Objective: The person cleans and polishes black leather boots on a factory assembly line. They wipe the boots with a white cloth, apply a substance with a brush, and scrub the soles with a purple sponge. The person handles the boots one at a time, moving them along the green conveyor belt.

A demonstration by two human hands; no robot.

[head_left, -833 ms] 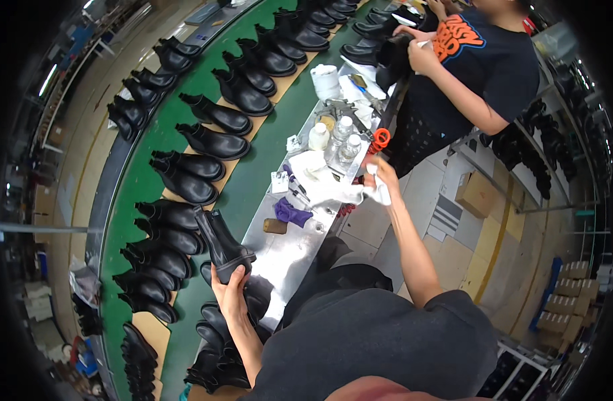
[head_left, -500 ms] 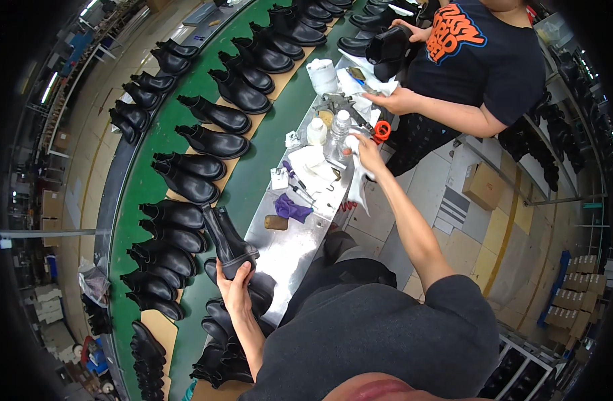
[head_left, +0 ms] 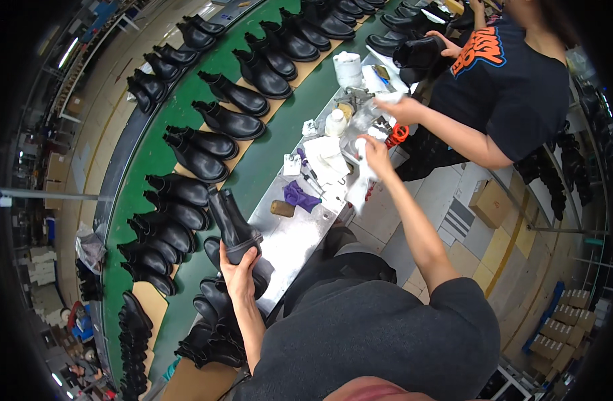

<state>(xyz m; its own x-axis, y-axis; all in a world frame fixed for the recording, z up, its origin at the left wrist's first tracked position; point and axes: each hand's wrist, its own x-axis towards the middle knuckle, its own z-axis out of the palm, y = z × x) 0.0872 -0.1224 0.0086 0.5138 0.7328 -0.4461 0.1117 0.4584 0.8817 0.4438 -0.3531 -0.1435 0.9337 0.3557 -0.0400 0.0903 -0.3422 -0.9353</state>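
My left hand (head_left: 238, 273) is closed round the heel end of a black ankle boot (head_left: 231, 217), its shaft pointing away from me above the green table. My right hand (head_left: 376, 155) is closed on a white cloth (head_left: 361, 189) that hangs over the edge of the metal work surface. Just beyond it, a co-worker's hand (head_left: 398, 110) is at a tilted clear bottle (head_left: 364, 117). Beside that stands a white bottle (head_left: 335, 123). Closer to me lie white cloths (head_left: 325, 160), a purple cloth (head_left: 301, 196) and a brown block (head_left: 282, 208).
Rows of black boots (head_left: 231, 121) stand on cardboard strips along the green table (head_left: 186, 107). More boots (head_left: 213, 334) are heaped near my left forearm. The co-worker (head_left: 507, 87) stands at the far right, holding another black boot (head_left: 419, 59). A cardboard box (head_left: 490, 204) sits on the floor.
The view has shifted, so the table contents appear further right. The co-worker's hand has come to the clear bottle, which now tilts. My hands keep the boot and the white cloth.
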